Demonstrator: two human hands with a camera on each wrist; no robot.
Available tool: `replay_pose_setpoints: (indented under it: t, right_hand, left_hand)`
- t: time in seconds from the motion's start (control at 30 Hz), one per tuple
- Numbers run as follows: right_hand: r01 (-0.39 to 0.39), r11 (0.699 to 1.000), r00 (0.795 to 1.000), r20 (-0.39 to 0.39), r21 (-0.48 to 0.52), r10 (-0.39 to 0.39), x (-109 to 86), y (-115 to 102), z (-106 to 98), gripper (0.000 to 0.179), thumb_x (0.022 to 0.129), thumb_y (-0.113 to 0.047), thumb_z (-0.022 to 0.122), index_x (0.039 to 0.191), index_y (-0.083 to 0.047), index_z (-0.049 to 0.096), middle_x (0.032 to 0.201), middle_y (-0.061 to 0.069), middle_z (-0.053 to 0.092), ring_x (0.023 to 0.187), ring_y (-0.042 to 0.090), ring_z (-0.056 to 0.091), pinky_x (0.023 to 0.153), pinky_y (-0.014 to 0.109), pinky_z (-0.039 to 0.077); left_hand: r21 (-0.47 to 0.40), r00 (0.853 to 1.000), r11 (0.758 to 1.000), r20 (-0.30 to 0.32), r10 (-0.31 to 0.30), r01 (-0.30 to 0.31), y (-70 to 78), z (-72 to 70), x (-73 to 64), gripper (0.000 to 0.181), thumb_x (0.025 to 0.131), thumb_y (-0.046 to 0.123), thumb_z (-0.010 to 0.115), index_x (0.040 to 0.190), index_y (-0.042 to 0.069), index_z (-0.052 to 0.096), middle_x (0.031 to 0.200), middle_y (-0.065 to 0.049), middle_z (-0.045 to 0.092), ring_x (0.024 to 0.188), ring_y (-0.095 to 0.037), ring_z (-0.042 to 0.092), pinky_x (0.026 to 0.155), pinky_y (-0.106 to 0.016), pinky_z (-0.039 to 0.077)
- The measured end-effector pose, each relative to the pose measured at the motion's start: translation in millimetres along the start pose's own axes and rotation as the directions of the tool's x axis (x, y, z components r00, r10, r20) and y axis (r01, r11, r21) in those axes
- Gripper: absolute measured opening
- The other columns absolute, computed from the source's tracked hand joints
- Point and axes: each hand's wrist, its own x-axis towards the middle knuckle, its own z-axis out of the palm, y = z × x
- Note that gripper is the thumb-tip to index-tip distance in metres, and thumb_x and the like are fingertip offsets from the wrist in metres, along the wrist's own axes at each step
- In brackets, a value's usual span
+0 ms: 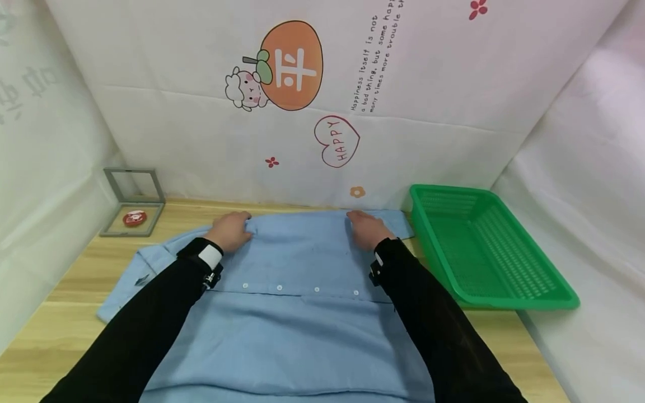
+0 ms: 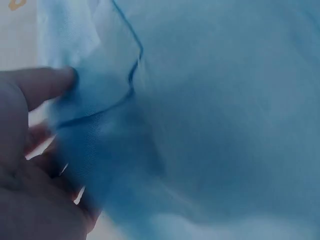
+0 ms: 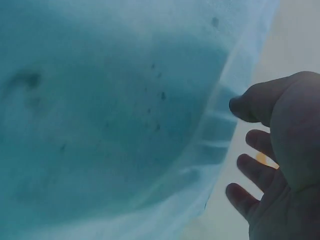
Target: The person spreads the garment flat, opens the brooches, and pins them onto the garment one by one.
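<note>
A light blue button-up shirt (image 1: 302,336) lies spread over the wooden table, with a row of white buttons running across it. At its far edge, on the left, my left hand (image 1: 230,231) grips the fabric. The left wrist view shows the thumb on top of the cloth (image 2: 215,120) and the other fingers partly hidden behind it. Farther right along that edge, my right hand (image 1: 369,229) pinches the shirt. In the right wrist view the thumb presses the creased border of the cloth (image 3: 125,120); several fingers show past the edge, spread apart.
A green plastic basket (image 1: 509,305) stands at the right, beside the shirt's far right end. At the back left is an open grey frame-like box (image 1: 157,218) with a small red object (image 1: 134,218) inside. A printed white cloth (image 1: 201,145) hangs behind the table.
</note>
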Motion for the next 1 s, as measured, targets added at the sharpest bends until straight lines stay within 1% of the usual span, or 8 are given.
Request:
replay_pose_setpoints:
  t: [0.1, 0.27, 0.37, 0.47, 0.57, 0.67, 0.8, 1.0]
  right_hand:
    - [0.023, 1.0, 1.0, -0.008, 0.017, -0.023, 8.0, -5, 5, 0.06, 0.099, -0.006, 0.051, 0.156, -0.01, 0.032, 0.157, 0.012, 0.035, 0.144, 0.031, 0.029, 0.111, 0.058, 0.025]
    - [0.054, 0.998, 0.998, 0.012, 0.019, -0.054, 10.9, -12, 6, 0.073, 0.092, -0.008, 0.059, 0.158, -0.022, 0.03, 0.149, 0.012, 0.044, 0.137, 0.034, 0.036, 0.105, 0.061, 0.023]
    - [0.097, 0.995, 0.995, 0.011, -0.017, -0.097, 8.9, -12, 4, 0.05, 0.092, -0.007, 0.059, 0.14, -0.019, 0.055, 0.126, 0.012, 0.061, 0.117, 0.035, 0.049, 0.096, 0.057, 0.026]
    - [0.146, 0.988, 0.989, 0.004, -0.045, -0.146, 5.9, -11, 2, 0.014, 0.089, -0.001, 0.059, 0.094, -0.013, 0.065, 0.09, 0.006, 0.064, 0.091, 0.028, 0.052, 0.087, 0.052, 0.024]
    - [0.172, 0.983, 0.985, 0.019, -0.063, -0.171, 2.3, -10, 0, 0.024, 0.088, 0.003, 0.056, 0.073, -0.015, 0.048, 0.07, 0.002, 0.054, 0.074, 0.022, 0.044, 0.082, 0.049, 0.021]
    - [0.159, 0.986, 0.986, 0.053, -0.05, -0.156, -1.3, -10, -3, 0.021, 0.089, 0.001, 0.054, 0.076, -0.015, 0.051, 0.068, 0.003, 0.053, 0.07, 0.021, 0.039, 0.081, 0.049, 0.018]
    - [0.085, 0.996, 0.992, 0.092, -0.031, -0.082, -2.3, -4, -4, 0.02, 0.092, -0.005, 0.052, 0.101, -0.013, 0.067, 0.079, 0.004, 0.059, 0.072, 0.023, 0.042, 0.084, 0.049, 0.018]
    - [-0.03, 0.999, 0.995, 0.09, -0.045, 0.034, 3.0, 19, -4, 0.024, 0.094, -0.008, 0.049, 0.113, -0.008, 0.064, 0.086, 0.008, 0.063, 0.085, 0.027, 0.055, 0.104, 0.065, 0.02]
  left_hand:
    - [0.003, 0.993, 0.994, -0.018, 0.113, -0.113, 1.6, 3.6, 0.7, 0.02, 0.089, -0.004, 0.064, 0.109, -0.004, 0.064, 0.102, -0.021, 0.064, 0.098, -0.039, 0.061, 0.081, -0.052, 0.047]
    - [-0.061, 0.951, 0.952, 0.058, 0.305, -0.301, 3.4, 5.7, -3.8, 0.03, 0.083, -0.021, 0.053, 0.089, 0.009, 0.056, 0.095, -0.007, 0.06, 0.093, -0.029, 0.059, 0.082, -0.044, 0.047]
    - [-0.109, 0.931, 0.937, 0.124, 0.344, -0.331, 2.3, 3.8, -7.3, 0.035, 0.082, -0.019, 0.052, 0.079, 0.013, 0.039, 0.079, 0.001, 0.046, 0.077, -0.021, 0.05, 0.071, -0.039, 0.038]
    - [-0.159, 0.929, 0.944, 0.19, 0.316, -0.288, 0.3, -0.6, -9.7, 0.033, 0.084, -0.009, 0.057, 0.08, 0.013, 0.034, 0.073, 0.0, 0.031, 0.068, -0.019, 0.036, 0.067, -0.041, 0.027]
    - [-0.177, 0.938, 0.965, 0.253, 0.237, -0.196, -2.1, -5.4, -8.6, 0.027, 0.088, 0.005, 0.062, 0.081, 0.013, 0.037, 0.072, 0.0, 0.031, 0.063, -0.017, 0.033, 0.064, -0.039, 0.026]
    - [-0.186, 0.944, 0.978, 0.293, 0.152, -0.1, -4.5, -8.8, -3.7, 0.028, 0.093, 0.018, 0.062, 0.077, 0.013, 0.039, 0.068, -0.001, 0.033, 0.058, -0.017, 0.032, 0.061, -0.036, 0.026]
    - [-0.196, 0.957, 0.981, 0.282, 0.067, -0.011, -7.0, -11.6, 3.0, 0.042, 0.103, 0.04, 0.053, 0.075, 0.01, 0.045, 0.066, -0.003, 0.038, 0.057, -0.019, 0.034, 0.061, -0.035, 0.029]
    - [-0.101, 0.965, 0.99, 0.252, -0.071, 0.099, -16.0, -11.3, 5.3, 0.054, 0.107, 0.045, 0.04, 0.126, -0.005, 0.051, 0.109, -0.024, 0.06, 0.093, -0.035, 0.059, 0.08, -0.048, 0.043]
